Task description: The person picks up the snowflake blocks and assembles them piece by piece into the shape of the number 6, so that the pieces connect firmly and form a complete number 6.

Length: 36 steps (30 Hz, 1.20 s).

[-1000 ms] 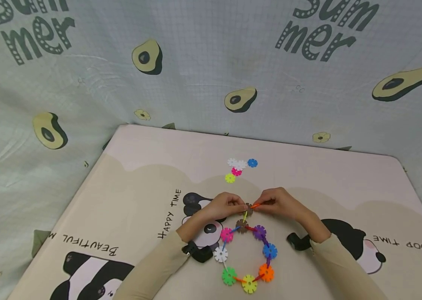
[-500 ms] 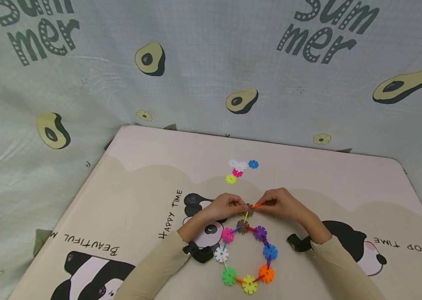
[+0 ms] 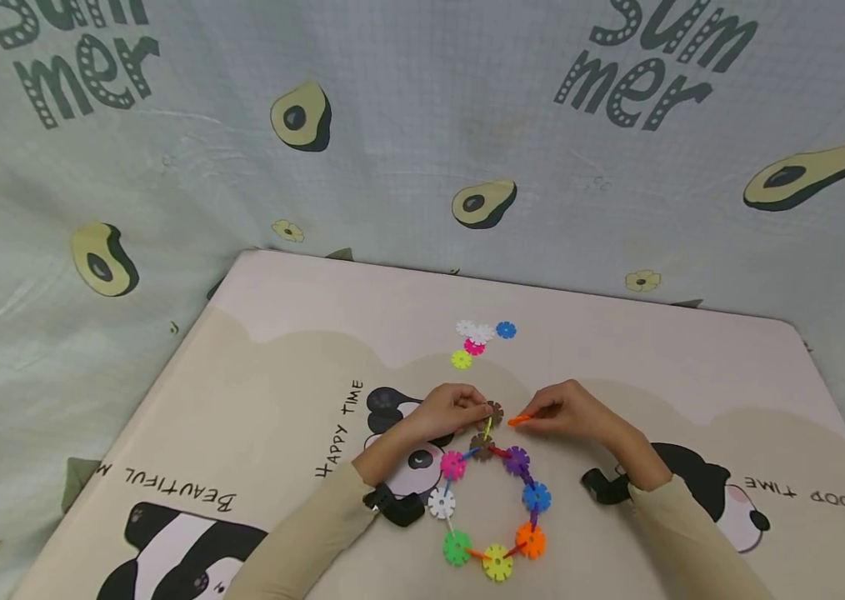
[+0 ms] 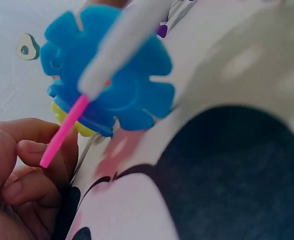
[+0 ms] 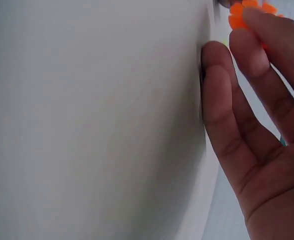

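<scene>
In the head view, my left hand [image 3: 454, 410] pinches a brown snowflake disc [image 3: 497, 413] at its edge. Below it, an edge-on yellow disc [image 3: 488, 427] links to another brown disc [image 3: 482, 448] at the top of a ring of coloured snowflake discs. To the right, my right hand [image 3: 563, 408] pinches an orange snowflake disc [image 3: 519, 420], edge-on, with a small gap to the brown disc. The right wrist view shows that orange disc [image 5: 236, 21] between fingertips. A blue disc [image 4: 137, 97] and an edge-on pink piece [image 4: 64, 132] loom large in the left wrist view, beside curled fingers.
Loose discs lie farther back: white [image 3: 478, 333], pink [image 3: 474, 347], yellow [image 3: 462, 359] and blue [image 3: 506, 330]. The ring's near side has green [image 3: 457, 547], yellow [image 3: 497, 563] and orange [image 3: 531, 540] discs. A panda-print cover [image 3: 280, 392] lies on the table, against a patterned curtain [image 3: 392, 125].
My right hand has drawn the orange disc to the right, away from the brown disc it overlapped. The left hand keeps its pinch, and the brown disc shows more fully.
</scene>
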Each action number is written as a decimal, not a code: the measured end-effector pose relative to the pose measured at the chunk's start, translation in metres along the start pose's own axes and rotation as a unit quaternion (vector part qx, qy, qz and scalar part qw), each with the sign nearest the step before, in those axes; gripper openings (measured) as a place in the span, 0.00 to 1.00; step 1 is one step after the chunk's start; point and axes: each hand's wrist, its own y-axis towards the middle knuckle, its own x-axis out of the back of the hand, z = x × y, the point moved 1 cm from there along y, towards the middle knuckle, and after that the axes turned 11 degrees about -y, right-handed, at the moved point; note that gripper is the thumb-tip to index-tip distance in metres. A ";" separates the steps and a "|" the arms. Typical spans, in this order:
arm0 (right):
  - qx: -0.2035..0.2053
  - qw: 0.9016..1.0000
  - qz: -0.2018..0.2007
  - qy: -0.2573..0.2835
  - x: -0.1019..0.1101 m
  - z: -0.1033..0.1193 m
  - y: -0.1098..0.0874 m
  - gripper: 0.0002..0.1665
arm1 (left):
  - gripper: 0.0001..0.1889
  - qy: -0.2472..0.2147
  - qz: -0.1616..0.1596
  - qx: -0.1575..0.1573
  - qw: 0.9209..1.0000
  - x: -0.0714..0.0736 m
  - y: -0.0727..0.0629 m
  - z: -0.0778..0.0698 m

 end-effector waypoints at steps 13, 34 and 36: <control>-0.026 0.999 0.005 -0.031 -0.005 0.006 0.006 0.03 | 0.10 -0.032 0.024 0.016 0.999 0.002 0.000 0.001; -0.125 0.990 -0.056 -0.034 -0.005 0.008 0.015 0.15 | 0.17 0.014 0.030 0.006 0.999 0.009 -0.008 -0.001; -0.142 0.988 -0.055 -0.007 -0.005 0.012 0.019 0.14 | 0.18 0.033 0.035 0.006 0.999 0.013 -0.013 -0.001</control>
